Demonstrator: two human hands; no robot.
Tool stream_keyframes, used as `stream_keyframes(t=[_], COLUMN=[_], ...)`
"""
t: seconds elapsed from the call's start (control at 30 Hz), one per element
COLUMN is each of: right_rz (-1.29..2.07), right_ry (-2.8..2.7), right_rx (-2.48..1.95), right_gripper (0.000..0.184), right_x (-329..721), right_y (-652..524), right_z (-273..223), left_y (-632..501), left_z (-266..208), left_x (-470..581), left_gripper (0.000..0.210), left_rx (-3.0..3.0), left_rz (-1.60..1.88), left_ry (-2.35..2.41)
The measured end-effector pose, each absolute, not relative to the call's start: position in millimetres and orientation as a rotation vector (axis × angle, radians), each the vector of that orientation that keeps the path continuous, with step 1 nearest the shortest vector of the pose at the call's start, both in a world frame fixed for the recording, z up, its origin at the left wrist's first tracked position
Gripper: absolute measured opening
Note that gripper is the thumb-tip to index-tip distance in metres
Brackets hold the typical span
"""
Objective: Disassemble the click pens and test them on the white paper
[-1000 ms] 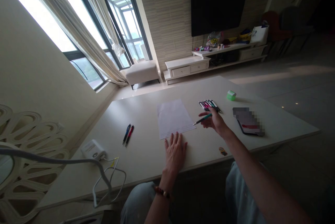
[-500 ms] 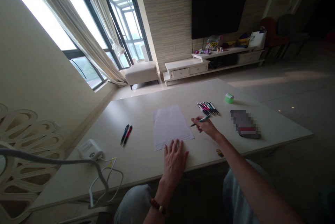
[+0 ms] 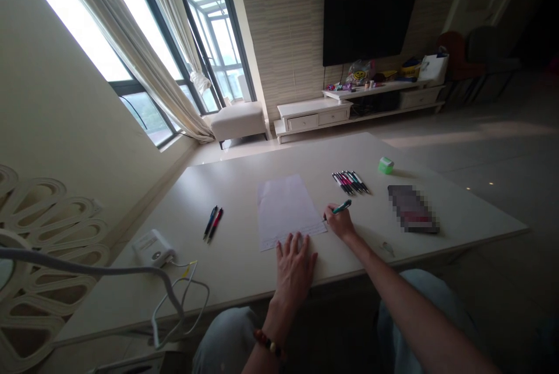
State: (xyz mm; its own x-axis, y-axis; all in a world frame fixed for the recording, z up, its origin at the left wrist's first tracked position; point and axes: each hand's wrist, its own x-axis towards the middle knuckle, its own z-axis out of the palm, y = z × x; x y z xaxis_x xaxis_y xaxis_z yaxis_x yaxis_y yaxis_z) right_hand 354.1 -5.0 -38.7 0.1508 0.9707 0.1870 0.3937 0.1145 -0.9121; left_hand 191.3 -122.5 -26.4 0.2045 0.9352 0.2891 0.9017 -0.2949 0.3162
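Note:
A white sheet of paper (image 3: 286,205) lies on the pale table, with faint lines of handwriting along its near edge. My left hand (image 3: 293,260) rests flat, fingers spread, its fingertips over the paper's near edge. At the sheet's right edge, my right hand (image 3: 339,222) is closed round a green pen (image 3: 342,207). The pen's tip is close to the paper near the end of the writing; whether it touches I cannot tell. Beyond that hand, several pens (image 3: 350,182) lie side by side in a row.
Two pens (image 3: 213,223), blue and red, lie left of the paper. A white charger block (image 3: 152,249) with a cable (image 3: 205,298) stands at the table's left. To the right are a small green box (image 3: 386,165) and a blurred-out dark flat object (image 3: 413,209).
My right hand has come down and nearer to the paper's edge, and the pen now stands more upright in it. My left hand stays on the paper. The view has shifted slightly.

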Motion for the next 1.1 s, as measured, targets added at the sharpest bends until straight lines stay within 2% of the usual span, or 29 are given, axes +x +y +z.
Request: stream_keyframes(t=[0.23,0.67,0.73,0.83,0.9,1.0,1.1], right_rz=[0.678,0.78,0.791,0.824,0.878,0.903,0.681], right_ry=[-1.448,-1.342,-1.309,-1.331,-1.407,-1.532,-1.615], right_rx=[-1.487,-1.431,-1.425,-1.385,-1.343,-1.365,-1.494], right_gripper=[0.024,0.024,0.029,0.054,0.064,0.064,0.06], right_x=[353.8,355.0,358.5,369.2,380.0,399.0,416.1], right_y=[-0.4,-1.6,-0.8,0.6,2.7,10.4,23.9], right_z=[-43.8,-37.6,-31.0,-18.5,-12.1,-10.2,-15.5], left_y=[-121.8,-122.1,-119.9,-114.4,-110.3,-104.7,-100.5], left_z=[-28.1,-27.2,-27.6,-27.6,-27.3,-27.6,-28.6], left_x=[191.2,190.7,189.5,188.8,189.5,191.5,193.2], left_gripper=[0.042,0.043,0.043,0.042,0.041,0.041,0.04], left_rx=[2.377,2.467,2.48,2.475,2.466,2.454,2.447], left_rz=[0.672,0.518,0.503,0.496,0.498,0.505,0.519], left_ry=[1.825,1.912,1.914,1.925,1.932,1.935,1.924])
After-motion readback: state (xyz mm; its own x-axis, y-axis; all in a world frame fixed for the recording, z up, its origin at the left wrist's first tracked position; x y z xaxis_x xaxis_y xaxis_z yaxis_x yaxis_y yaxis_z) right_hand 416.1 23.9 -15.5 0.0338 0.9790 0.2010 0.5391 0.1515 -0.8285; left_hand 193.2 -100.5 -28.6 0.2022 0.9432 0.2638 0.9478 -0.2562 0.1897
